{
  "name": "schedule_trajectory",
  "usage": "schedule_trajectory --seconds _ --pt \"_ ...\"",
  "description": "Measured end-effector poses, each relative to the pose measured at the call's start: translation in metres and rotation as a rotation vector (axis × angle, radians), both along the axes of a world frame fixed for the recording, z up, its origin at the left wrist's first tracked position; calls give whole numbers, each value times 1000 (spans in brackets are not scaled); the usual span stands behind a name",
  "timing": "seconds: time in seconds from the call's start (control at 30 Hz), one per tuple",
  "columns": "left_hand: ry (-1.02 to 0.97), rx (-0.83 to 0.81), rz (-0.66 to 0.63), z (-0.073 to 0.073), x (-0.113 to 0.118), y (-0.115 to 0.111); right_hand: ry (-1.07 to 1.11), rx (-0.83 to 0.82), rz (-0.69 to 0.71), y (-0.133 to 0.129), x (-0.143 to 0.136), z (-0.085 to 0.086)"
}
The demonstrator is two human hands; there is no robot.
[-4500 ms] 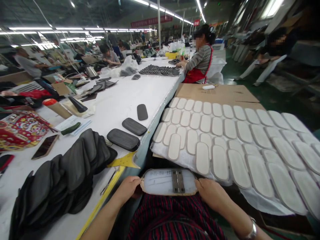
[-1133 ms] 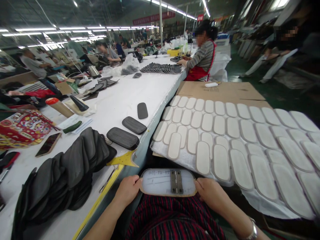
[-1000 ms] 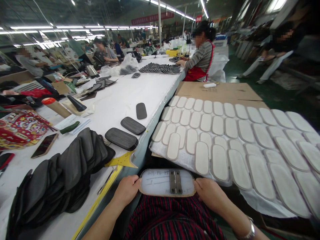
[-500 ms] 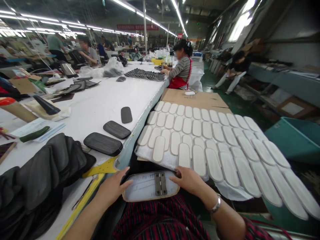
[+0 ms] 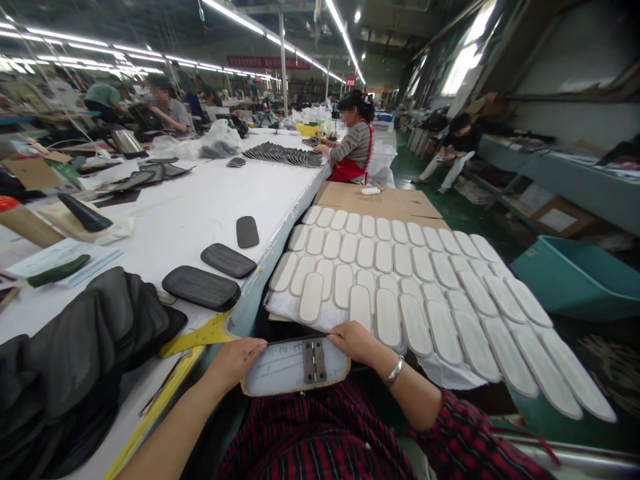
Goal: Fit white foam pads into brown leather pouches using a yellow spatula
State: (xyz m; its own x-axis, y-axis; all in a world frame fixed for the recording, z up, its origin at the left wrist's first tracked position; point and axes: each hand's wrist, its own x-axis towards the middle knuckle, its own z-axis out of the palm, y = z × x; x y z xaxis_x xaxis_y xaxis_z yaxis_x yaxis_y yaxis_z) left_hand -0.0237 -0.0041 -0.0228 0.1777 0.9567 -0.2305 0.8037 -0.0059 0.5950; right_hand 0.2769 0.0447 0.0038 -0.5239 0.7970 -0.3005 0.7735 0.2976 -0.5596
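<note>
An oblong white board with rounded ends (image 5: 277, 369) lies across my lap area, a metal hinge (image 5: 315, 362) fixed on its face and faint handwriting beside it. My left hand (image 5: 236, 360) grips its left end, fingertips at the top left corner. On the far right edge, my right hand (image 5: 353, 341) is closed with thumb and fingers at the rim. Whether a dark piece lies under the board is hidden. Left of the board, two dark grey oblong pads (image 5: 201, 288) and a smaller dark pad (image 5: 247, 232) rest on the white table (image 5: 200, 207).
Rows of pale oval pieces (image 5: 387, 317) cover a surface at the right. A heap of dark pieces (image 5: 75, 333) lies at the left, near a yellow strip (image 5: 195, 335). A teal bin (image 5: 580, 273) stands far right. A co-worker in a red apron (image 5: 353, 150) sits beyond.
Both hands have closed from spread fingers onto the ends of the board. The board has tilted slightly, its right end higher, and the view has shifted a little to the right.
</note>
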Motion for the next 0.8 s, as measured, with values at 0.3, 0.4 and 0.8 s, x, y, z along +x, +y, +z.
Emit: schedule_trajectory --seconds 0.3,0.4,0.8 --pt "61 -130 177 9 -20 -26 231 -458 -376 -23 30 -25" --pt "144 -104 100 9 -13 -24 253 -487 -444 -34 29 -28" --pt "504 -89 -52 11 -4 -17 225 -479 -503 -35 31 -20"
